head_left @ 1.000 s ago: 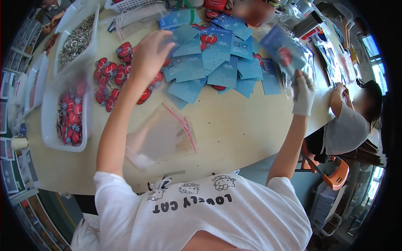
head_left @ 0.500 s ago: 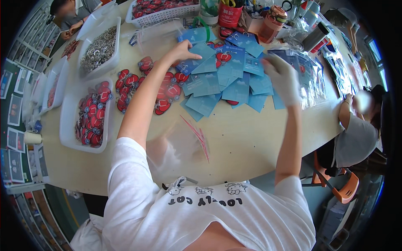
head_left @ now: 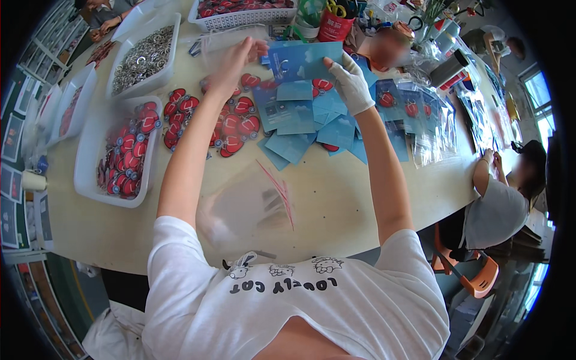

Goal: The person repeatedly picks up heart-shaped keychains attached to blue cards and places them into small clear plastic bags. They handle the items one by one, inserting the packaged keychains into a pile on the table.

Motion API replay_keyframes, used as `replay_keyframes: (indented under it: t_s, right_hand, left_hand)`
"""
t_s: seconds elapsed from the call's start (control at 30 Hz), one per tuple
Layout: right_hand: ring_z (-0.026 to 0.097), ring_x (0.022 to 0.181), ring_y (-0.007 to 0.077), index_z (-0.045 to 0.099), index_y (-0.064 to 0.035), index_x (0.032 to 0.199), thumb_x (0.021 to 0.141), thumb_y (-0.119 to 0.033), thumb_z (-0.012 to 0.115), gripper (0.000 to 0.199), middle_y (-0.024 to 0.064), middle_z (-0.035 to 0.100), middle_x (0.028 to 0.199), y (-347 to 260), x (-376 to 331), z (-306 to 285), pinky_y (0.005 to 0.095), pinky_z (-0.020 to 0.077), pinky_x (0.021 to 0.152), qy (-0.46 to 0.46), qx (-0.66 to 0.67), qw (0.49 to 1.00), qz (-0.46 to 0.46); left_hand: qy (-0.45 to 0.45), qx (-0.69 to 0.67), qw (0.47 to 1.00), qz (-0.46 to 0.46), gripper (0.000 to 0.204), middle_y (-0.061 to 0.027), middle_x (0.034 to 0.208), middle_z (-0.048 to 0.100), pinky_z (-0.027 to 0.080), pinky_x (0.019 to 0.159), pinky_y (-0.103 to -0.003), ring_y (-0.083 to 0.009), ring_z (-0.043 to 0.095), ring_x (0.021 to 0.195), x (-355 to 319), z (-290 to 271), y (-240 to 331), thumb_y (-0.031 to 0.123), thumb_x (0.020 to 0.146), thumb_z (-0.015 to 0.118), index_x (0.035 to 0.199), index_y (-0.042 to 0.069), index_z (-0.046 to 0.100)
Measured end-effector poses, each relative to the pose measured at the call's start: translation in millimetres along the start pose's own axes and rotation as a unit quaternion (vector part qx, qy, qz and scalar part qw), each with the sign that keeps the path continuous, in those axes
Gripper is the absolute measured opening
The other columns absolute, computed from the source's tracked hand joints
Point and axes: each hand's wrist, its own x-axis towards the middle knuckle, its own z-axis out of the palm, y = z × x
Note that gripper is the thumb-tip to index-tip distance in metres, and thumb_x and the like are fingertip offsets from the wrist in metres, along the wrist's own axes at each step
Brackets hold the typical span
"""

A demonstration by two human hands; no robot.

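Note:
My right hand [head_left: 354,86], in a white glove with bare fingertips, pinches the right edge of a blue printed card [head_left: 305,62]. The card is lifted over a loose pile of blue cards [head_left: 295,117]. To its left is my bare left hand [head_left: 231,67], slightly blurred, fingers apart and apparently holding nothing. Below that hand lie several red key-ring charms [head_left: 240,125], and a few more show among the cards. Clear plastic bags [head_left: 240,207] with pink-red strips lie on the table nearer to me.
On the left stand a white bin [head_left: 82,180] of red charms and another bin [head_left: 174,57] of metal rings. A white basket [head_left: 240,21] sits at the back, beside a red pen cup [head_left: 333,27]. Bagged cards [head_left: 429,117] lie right. A co-worker [head_left: 498,204] sits far right.
My right hand has moved left and now holds up a blue card. My left hand has drawn back left, off the card pile. The view has shifted slightly.

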Motion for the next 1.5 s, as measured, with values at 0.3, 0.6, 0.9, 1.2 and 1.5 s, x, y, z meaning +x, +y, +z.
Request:
replay_keyframes:
  t_s: [0.3,0.6,0.9,1.2,1.5]
  right_hand:
    - [0.058,0.103,0.0205,0.052,-0.0141,0.113,0.092,-0.009,0.059,0.023,0.0027,0.059,0.110,5,-28,25,0.0394,0.0500,0.090,0.029,0.454,0.890,-0.025]
    - [0.055,0.109,0.0205,0.048,-0.0107,0.116,0.094,-0.007,0.055,0.023,0.0031,0.056,0.116,16,-54,57,0.0421,0.0441,0.097,0.088,0.565,0.819,0.052]
    - [0.058,0.098,0.0168,0.050,-0.0109,0.111,0.093,-0.009,0.057,0.019,0.0025,0.057,0.104,10,-65,51,0.0381,0.0502,0.090,0.158,0.394,0.905,0.014]
    - [0.056,0.087,0.0085,0.054,-0.0101,0.115,0.093,-0.019,0.060,0.024,-0.0021,0.057,0.098,9,-71,63,0.0263,0.0476,0.075,0.226,0.168,0.959,-0.039]
    - [0.057,0.097,0.0171,0.052,-0.0054,0.117,0.099,-0.016,0.045,0.023,0.0057,0.058,0.110,29,-88,76,0.0298,0.0480,0.083,0.129,0.337,0.932,-0.037]
  left_hand:
    - [-0.134,-0.084,0.984,-0.078,0.039,-0.0107,0.107,0.065,0.048,0.076,-0.027,-0.0162,0.062,0.090,-31,45,62,0.031,0.099,0.045,0.121,0.001,0.056]
    - [-0.129,-0.244,0.948,-0.161,0.028,-0.0092,0.095,0.063,0.043,0.057,-0.023,-0.0122,0.055,0.074,-46,66,61,0.025,0.097,0.052,0.112,0.003,0.058]
    - [0.005,-0.220,0.966,-0.138,0.028,-0.0049,0.096,0.064,0.048,0.067,-0.022,-0.0118,0.060,0.083,-59,60,57,0.020,0.088,0.066,0.109,0.003,0.059]
    - [0.151,0.294,0.929,0.166,0.018,-0.0080,0.089,0.067,0.051,0.076,-0.029,-0.0181,0.064,0.085,-80,103,64,0.004,0.086,0.065,0.102,-0.001,0.061]
    - [0.078,0.492,0.842,0.209,0.023,-0.0162,0.104,0.062,0.052,0.076,-0.034,-0.0252,0.062,0.081,-70,150,50,0.008,0.086,0.064,0.106,-0.003,0.063]
